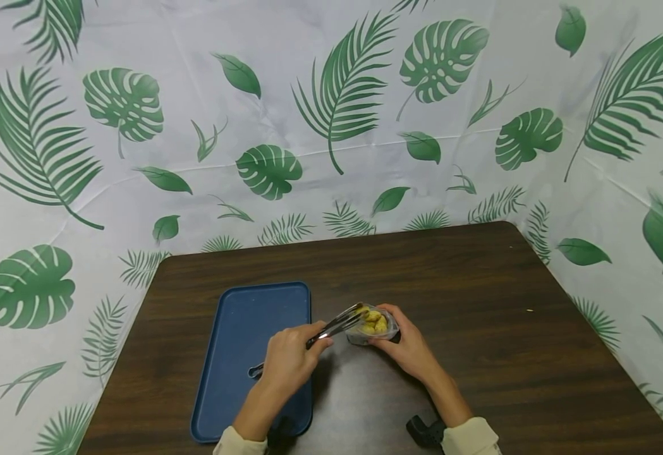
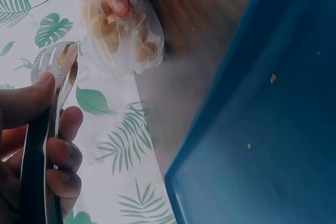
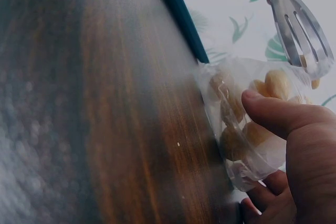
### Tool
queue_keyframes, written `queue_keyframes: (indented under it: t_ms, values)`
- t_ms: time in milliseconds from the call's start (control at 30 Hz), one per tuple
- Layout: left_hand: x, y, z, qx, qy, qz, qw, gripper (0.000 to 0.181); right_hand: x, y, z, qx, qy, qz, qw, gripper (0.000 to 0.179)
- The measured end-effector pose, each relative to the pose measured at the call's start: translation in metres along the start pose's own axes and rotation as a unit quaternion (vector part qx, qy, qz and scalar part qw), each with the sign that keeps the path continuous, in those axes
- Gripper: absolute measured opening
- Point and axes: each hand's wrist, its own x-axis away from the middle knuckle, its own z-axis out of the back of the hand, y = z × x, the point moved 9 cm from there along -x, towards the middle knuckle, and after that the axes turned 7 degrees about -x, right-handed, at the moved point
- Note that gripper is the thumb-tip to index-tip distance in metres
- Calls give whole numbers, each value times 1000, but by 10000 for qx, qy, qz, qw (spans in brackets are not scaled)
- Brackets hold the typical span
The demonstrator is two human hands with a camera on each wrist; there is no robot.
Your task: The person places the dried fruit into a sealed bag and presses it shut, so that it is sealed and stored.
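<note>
My left hand (image 1: 290, 355) grips a pair of metal tongs (image 1: 339, 323) with dark handles and slotted ends. Their tips hover over the mouth of a clear plastic bag (image 1: 358, 339). Inside the bag are several yellowish-brown, rounded pieces of food (image 1: 374, 323). My right hand (image 1: 413, 351) holds the bag from its right side, thumb across the plastic in the right wrist view. Something yellowish shows through the slots of the tongs (image 2: 59, 59) in the left wrist view; whether they pinch a piece, I cannot tell.
A blue tray (image 1: 257, 316) lies on the dark wooden table (image 1: 479, 284) at left, beneath my left forearm. Small crumbs (image 2: 273, 78) dot the tray. A leaf-printed cloth (image 1: 337, 189) hangs behind the table. One small yellow crumb (image 1: 529, 310) lies on the table's right side.
</note>
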Motion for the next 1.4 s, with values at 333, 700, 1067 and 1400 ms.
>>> queue_keyframes:
  t_ms: [333, 700, 1067, 1400]
  values:
    - [-2, 2, -3, 162, -190, 60, 9997, 40, 0, -2, -1, 2, 19, 124, 9999, 66]
    - [1, -12, 1, 247, -18, 236, 9994, 47, 1, -2, 0, -49, 31, 29, 10000, 67]
    - [6, -24, 3, 285, -21, 483, 9984, 52, 1, -3, 1, -107, 61, 108, 9999, 67]
    - [8, -37, 9, 208, 94, 762, 9968, 51, 0, -3, 1, -97, 47, 70, 9999, 66]
